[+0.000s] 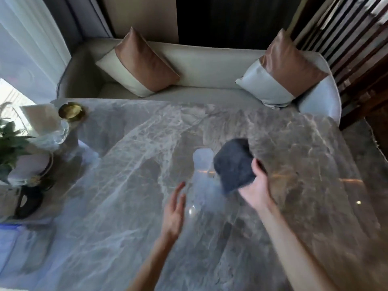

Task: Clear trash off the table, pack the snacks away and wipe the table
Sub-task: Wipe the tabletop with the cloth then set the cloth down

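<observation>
Your right hand (255, 185) grips a dark grey cloth (233, 164), bunched in your fingers and held just above the middle of the marble table (126, 206). Your left hand (174, 213) hovers flat, fingers spread, holding nothing. The cloth looks soft, light and floppy; keep it wadded in your palm so it presses flat without slipping.

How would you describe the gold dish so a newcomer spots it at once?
Start at the marble table and go to its far left corner, in front of the sofa. The gold dish sits there beside a clear glass piece. It is the only round, shiny brass-coloured thing on the table.
</observation>
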